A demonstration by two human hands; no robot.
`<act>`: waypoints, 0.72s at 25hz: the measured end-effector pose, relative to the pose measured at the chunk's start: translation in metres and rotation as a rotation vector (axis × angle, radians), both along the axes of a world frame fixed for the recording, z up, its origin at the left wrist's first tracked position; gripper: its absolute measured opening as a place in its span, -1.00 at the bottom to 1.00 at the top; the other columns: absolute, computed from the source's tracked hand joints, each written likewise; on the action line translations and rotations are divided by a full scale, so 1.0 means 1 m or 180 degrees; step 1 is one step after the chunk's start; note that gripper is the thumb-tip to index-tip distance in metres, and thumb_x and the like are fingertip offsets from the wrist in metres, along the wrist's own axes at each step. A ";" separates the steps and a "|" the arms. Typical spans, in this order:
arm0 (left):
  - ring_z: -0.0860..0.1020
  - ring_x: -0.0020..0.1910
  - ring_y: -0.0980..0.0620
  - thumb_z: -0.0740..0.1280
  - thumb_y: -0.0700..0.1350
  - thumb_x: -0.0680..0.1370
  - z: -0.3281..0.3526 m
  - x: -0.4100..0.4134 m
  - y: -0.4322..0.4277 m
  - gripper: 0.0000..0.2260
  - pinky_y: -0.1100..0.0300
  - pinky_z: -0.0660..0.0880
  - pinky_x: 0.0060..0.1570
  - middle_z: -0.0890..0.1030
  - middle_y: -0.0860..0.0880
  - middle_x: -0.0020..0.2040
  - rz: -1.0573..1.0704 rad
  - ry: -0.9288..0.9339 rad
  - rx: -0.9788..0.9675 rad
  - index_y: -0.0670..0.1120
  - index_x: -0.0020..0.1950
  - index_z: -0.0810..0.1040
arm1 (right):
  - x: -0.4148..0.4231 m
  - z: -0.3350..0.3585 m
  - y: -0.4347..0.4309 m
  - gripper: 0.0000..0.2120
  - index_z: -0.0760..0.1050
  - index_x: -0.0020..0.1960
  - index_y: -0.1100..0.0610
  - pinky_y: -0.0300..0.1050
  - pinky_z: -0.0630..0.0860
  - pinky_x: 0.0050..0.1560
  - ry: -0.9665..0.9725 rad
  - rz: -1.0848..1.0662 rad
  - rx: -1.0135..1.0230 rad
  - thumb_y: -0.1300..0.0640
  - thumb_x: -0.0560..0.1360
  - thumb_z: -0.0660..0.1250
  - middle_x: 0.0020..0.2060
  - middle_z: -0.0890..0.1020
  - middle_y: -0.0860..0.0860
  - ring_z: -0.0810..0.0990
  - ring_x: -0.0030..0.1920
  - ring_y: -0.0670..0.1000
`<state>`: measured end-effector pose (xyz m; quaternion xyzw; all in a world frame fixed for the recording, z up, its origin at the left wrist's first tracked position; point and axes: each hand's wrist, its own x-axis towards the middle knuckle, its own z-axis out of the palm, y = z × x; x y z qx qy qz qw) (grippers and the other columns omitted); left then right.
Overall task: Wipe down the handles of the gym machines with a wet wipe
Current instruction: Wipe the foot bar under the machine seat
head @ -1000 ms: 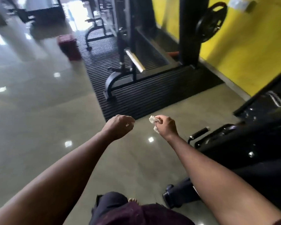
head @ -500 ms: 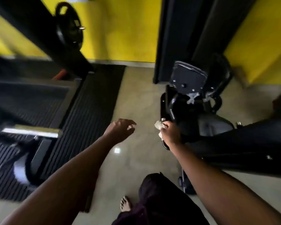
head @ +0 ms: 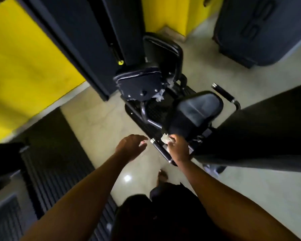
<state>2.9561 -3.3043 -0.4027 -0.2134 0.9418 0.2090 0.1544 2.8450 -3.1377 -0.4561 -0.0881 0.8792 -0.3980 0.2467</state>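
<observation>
Wipe brought to the near handle

The right hand (head: pixel 178 148) pinches the crumpled wet wipe (head: pixel 165 138) against the machine's near handle (head: pixel 161 150), likely to start rubbing. The left hand (head: pixel 130 145) hovers beside the handle's end, fingers loose, holding nothing

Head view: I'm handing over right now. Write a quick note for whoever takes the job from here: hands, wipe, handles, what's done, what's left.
Left hand: open, holds nothing, hovers just left of the near handle.
Right hand: grips the crumpled wet wipe, at the near handle beside the seat.
Done: wipe brought to this machine; whether the near handle has been rubbed cannot be told.
Left: wipe the near handle along its grip, then the far handle on the seat's other side, then the other machines.
</observation>
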 end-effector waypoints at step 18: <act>0.59 0.01 0.05 0.32 -0.06 0.59 -0.215 -0.163 -0.106 -0.81 0.27 0.43 0.02 0.67 0.01 0.03 -0.3545 -0.0110 0.0680 -0.04 0.16 0.62 | 0.063 -0.182 -0.144 -0.68 0.55 0.27 0.05 0.05 0.48 0.12 0.0662 -0.2494 0.1111 0.25 0.53 0.31 0.07 0.53 0.11 0.50 0.06 0.17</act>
